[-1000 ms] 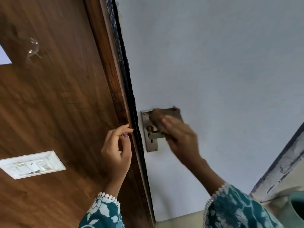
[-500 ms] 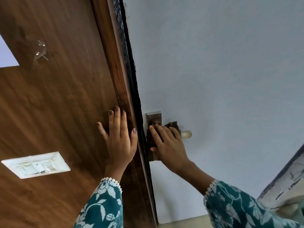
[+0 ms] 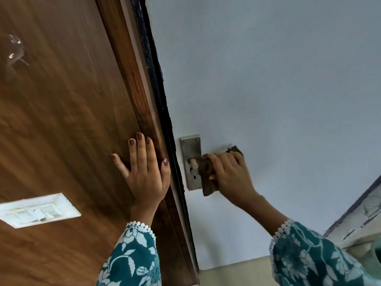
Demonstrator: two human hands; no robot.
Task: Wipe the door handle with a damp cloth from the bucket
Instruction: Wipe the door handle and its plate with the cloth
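The pale blue door carries a steel handle plate [image 3: 191, 149] with a keyhole near its lower end. My right hand [image 3: 228, 174] is closed around a dark brown cloth [image 3: 206, 178], which wraps the lever so that only the lever's stub [image 3: 193, 162] by the plate shows. A corner of the cloth sticks out above my knuckles. My left hand [image 3: 145, 168] lies flat with fingers spread on the brown wooden frame [image 3: 132, 83], left of the door's black edge strip. The bucket [image 3: 376, 258] shows only as a teal rim at the bottom right corner.
A white switch plate [image 3: 39, 209] is set into the wooden panel at the lower left. A metal hook [image 3: 14, 52] sits high on the left. A chipped, peeling wall edge [image 3: 362, 211] runs along the right side above the floor.
My right hand slid the cloth from the plate out along the lever, uncovering the plate. My left hand went from pinched in the air to flat on the wooden frame.
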